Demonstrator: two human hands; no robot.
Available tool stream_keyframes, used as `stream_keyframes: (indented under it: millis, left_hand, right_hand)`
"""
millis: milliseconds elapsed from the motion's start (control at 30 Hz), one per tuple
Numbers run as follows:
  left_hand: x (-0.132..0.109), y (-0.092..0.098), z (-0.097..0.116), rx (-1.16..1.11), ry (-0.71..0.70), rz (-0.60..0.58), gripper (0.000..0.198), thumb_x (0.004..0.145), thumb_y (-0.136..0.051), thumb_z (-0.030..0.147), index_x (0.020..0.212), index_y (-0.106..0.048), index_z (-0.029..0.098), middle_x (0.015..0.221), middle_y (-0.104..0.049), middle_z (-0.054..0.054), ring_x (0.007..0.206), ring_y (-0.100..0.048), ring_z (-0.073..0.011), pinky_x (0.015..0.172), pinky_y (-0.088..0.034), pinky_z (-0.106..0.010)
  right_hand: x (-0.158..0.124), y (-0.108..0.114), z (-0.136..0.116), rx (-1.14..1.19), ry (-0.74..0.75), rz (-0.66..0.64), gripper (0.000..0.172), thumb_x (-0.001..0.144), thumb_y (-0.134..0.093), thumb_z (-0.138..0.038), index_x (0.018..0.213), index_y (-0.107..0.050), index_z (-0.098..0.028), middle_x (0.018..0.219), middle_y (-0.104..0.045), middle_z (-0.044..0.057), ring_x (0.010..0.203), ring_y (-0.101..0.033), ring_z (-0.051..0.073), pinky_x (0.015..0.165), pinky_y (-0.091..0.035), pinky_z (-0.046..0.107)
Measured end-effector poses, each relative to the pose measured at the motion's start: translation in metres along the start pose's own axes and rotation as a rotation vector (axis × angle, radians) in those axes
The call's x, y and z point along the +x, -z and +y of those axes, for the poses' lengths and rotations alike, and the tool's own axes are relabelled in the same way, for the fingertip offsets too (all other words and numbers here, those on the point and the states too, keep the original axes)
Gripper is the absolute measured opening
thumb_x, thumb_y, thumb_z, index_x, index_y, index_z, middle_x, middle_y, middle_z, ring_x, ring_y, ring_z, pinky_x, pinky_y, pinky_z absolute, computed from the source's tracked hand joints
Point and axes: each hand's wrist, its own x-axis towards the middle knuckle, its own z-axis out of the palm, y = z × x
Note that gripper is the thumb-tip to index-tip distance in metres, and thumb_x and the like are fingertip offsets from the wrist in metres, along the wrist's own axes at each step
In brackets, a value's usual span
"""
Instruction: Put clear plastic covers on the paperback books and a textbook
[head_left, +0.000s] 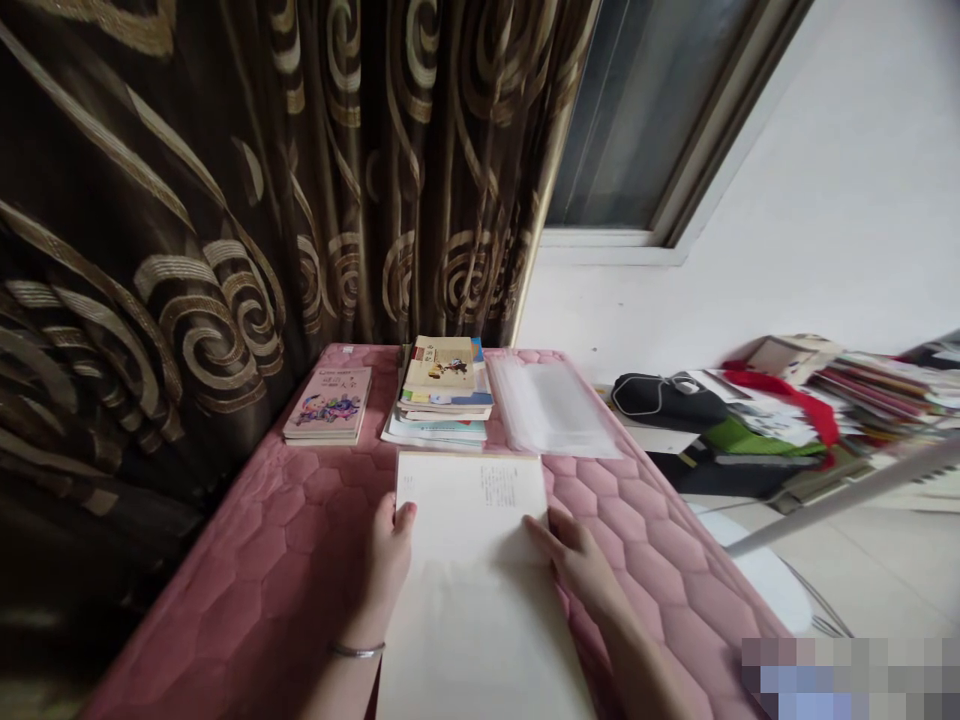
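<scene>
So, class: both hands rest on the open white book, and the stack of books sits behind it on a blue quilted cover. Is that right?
Not quite. The head view shows the quilted cover is pink, not blue. The rest stands: the left hand and right hand rest on the open white book, and the stack of books sits behind it.

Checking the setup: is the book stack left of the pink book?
No, the stack lies right of the pink book.
</scene>
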Motion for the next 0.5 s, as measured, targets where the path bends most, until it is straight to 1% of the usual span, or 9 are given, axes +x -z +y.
stream_keyframes:
  millis: [100, 200, 300, 367, 500]
  left_hand:
    - [0.0002, 0.0022, -0.0026, -0.030, -0.011, -0.026, 0.028, 0.073, -0.066, 0.039, 0.092, -0.062, 0.018, 0.090, -0.070, -0.007, 0.086, -0.064, -0.0239, 0.078, -0.049, -0.031]
    - [0.0002, 0.0045, -0.0058, -0.049, -0.030, -0.068, 0.031, 0.073, -0.067, 0.036, 0.097, -0.062, 0.018, 0.093, -0.070, -0.008, 0.088, -0.064, -0.0236, 0.079, -0.049, -0.031]
    - [-0.0003, 0.0049, -0.0074, -0.028, -0.033, -0.092, 0.027, 0.077, -0.063, 0.034, 0.098, -0.060, 0.017, 0.097, -0.070, -0.009, 0.088, -0.064, -0.0229, 0.080, -0.049, -0.032]
    - [-0.0009, 0.0044, -0.0075, -0.023, -0.028, -0.091, 0.025, 0.079, -0.060, 0.034, 0.098, -0.060, 0.017, 0.097, -0.070, -0.009, 0.088, -0.064, -0.0227, 0.081, -0.049, -0.033]
    - [-0.0021, 0.0034, -0.0073, -0.034, -0.002, -0.057, 0.025, 0.076, -0.063, 0.035, 0.096, -0.061, 0.018, 0.095, -0.070, -0.007, 0.092, -0.064, -0.0235, 0.081, -0.049, -0.032]
  right_hand:
    - [0.0016, 0.0028, -0.0001, 0.007, -0.015, -0.065, 0.043, 0.069, -0.063, -0.060, 0.067, -0.060, -0.018, 0.060, -0.055, 0.001, 0.058, -0.048, 0.016, 0.050, -0.036, 0.026]
    - [0.0019, 0.0018, 0.0001, -0.012, -0.002, -0.052, 0.042, 0.070, -0.062, -0.059, 0.065, -0.058, -0.018, 0.059, -0.053, 0.000, 0.057, -0.046, 0.015, 0.049, -0.034, 0.026]
    - [0.0012, 0.0002, -0.0007, -0.027, 0.008, -0.047, 0.044, 0.071, -0.061, -0.060, 0.061, -0.053, -0.018, 0.057, -0.048, -0.001, 0.056, -0.043, 0.014, 0.048, -0.031, 0.025]
    - [0.0008, -0.0006, -0.0015, -0.038, 0.003, -0.048, 0.046, 0.071, -0.059, -0.063, 0.060, -0.050, -0.019, 0.056, -0.046, -0.002, 0.055, -0.041, 0.013, 0.048, -0.029, 0.024]
    - [0.0009, -0.0007, -0.0009, -0.065, -0.003, -0.052, 0.050, 0.070, -0.057, -0.067, 0.058, -0.045, -0.020, 0.055, -0.042, -0.003, 0.054, -0.037, 0.012, 0.047, -0.027, 0.024]
